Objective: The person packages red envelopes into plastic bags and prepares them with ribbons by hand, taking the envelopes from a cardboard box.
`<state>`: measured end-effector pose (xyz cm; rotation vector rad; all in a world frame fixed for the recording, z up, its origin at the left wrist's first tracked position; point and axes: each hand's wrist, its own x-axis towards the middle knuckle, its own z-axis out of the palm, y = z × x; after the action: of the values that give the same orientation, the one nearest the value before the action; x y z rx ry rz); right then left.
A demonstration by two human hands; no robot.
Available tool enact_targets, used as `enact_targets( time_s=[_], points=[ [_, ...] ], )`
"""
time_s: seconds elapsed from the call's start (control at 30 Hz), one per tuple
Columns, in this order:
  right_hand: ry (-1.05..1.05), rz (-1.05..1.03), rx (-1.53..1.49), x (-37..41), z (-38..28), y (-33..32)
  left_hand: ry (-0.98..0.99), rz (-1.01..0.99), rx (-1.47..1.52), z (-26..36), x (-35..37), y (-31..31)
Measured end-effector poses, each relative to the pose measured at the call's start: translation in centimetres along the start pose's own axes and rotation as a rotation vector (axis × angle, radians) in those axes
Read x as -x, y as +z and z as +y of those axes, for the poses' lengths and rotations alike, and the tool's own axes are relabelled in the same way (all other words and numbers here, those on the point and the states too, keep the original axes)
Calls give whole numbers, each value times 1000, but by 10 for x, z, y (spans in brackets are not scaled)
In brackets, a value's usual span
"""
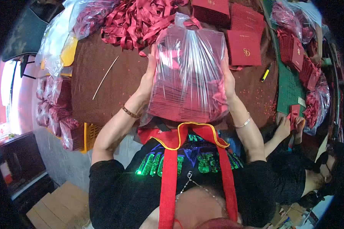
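A clear plastic bag (pixel 189 72) packed with a stack of red card pouches is held upright over the near edge of the brown table (pixel 91 76). My left hand (pixel 148 78) presses against its left side, and my right hand (pixel 227 78) presses against its right side. The bag's gathered top points toward the far side of the table, by a heap of red ribbons (pixel 135 23). Most of my fingers are behind or along the bag's sides.
Red pouches (pixel 244 47) with gold print lie at the back right, near a yellow marker (pixel 265 74). A thin stick (pixel 105 78) is on the left. At right, a co-worker's hands (pixel 284 128) hold a red pouch by a green mat (pixel 288 87). Bagged bundles (pixel 53 101) stand at left.
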<state>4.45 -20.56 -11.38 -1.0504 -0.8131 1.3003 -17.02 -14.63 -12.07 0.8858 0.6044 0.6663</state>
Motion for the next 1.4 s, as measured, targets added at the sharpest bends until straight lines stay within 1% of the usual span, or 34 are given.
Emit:
enact_targets(
  time_s=[0.03, 0.07, 0.13, 0.17, 0.2, 0.27, 0.3, 0.33, 0.4, 0.43, 0.47, 0.53, 0.57, 0.6, 0.67, 0.7, 0.73, 0.8, 0.83, 0.87, 0.9, 0.93, 0.97, 1.0, 1.07, 1.1, 1.13, 1.27, 1.33, 1.37, 1.4],
  points=[
    [-3, 4, 1, 0, 0, -4, 31, 102, -28, 1, 1, 6],
    [-44, -1, 81, -1, 2, -10, 32, 97, -27, 3, 1, 4],
    [-129, -14, 241, -3, 0, -13, 23, 69, -207, 13, 4, -1],
    [-27, 46, 217, -3, -6, -13, 80, 21, -242, 20, 3, 0],
    [-31, 45, 215, -7, -5, -16, 85, 52, -208, 23, -4, -10],
    [-103, 43, 64, -27, 6, -36, 189, 170, -413, 40, -18, -26],
    [-233, 52, 109, -44, 20, -60, 185, 270, 108, 46, -19, 9],
    [-231, 49, 106, -45, 11, -51, 185, 275, 107, 49, -21, 11],
    [-161, 84, 122, -54, -19, -28, 132, 117, -276, 55, -29, 9],
    [-230, 110, 190, -56, -25, -17, 153, 191, -395, 53, -29, 13],
    [-224, 107, 188, -64, -22, -22, 149, 196, -395, 52, -31, 12],
    [-288, -72, 578, -85, -17, -30, 109, 242, -253, 50, -35, 9],
    [-319, -59, 676, -89, -13, -31, 87, 263, -213, 49, -34, 12],
    [-315, -64, 673, -89, -11, -29, 83, 269, -212, 46, -35, 7],
    [-190, -48, 338, -87, -8, -27, 178, 189, -215, 35, -39, -4],
    [-260, 28, 351, -87, -2, -26, 207, 256, -328, 34, -34, 4],
    [-255, 20, 350, -87, 0, -27, 228, 220, -411, 30, -38, -4],
    [-315, 107, 459, -80, 0, -25, 183, 192, -457, 36, -31, 1],
    [-274, 105, 372, -80, 2, -27, 175, 203, -454, 37, -31, 0],
    [-259, 100, 369, -79, 4, -28, 162, 139, -410, 36, -31, -2],
    [-272, 117, 394, -77, 4, -28, 147, 74, -363, 35, -32, -4],
    [-283, 136, 423, -69, -1, -24, 134, 82, -354, 34, -29, -5],
    [-221, 182, 515, -62, -11, -16, 131, 63, -383, 32, -28, -8],
    [-204, 177, 516, -59, -9, -15, 129, 42, -414, 31, -28, -10],
    [-316, 201, 374, -61, -4, -14, 143, 65, -429, 27, -27, -10],
    [-342, 190, 395, -62, 1, -17, 169, 57, -510, 26, -26, -10],
    [-330, 190, 397, -60, 4, -19, 192, 47, -588, 24, -25, -11],
    [-272, 234, 353, -53, 2, -12, 215, 60, -563, 18, -23, -11],
    [-386, 203, 408, -55, 2, -10, 182, 48, -551, 23, -26, -12],
    [-271, 223, 280, -56, 0, -9, 149, 34, -543, 26, -27, -12],
    [-272, 217, 278, -56, -1, -12, 152, 38, -545, 30, -28, -9]
  ],
)
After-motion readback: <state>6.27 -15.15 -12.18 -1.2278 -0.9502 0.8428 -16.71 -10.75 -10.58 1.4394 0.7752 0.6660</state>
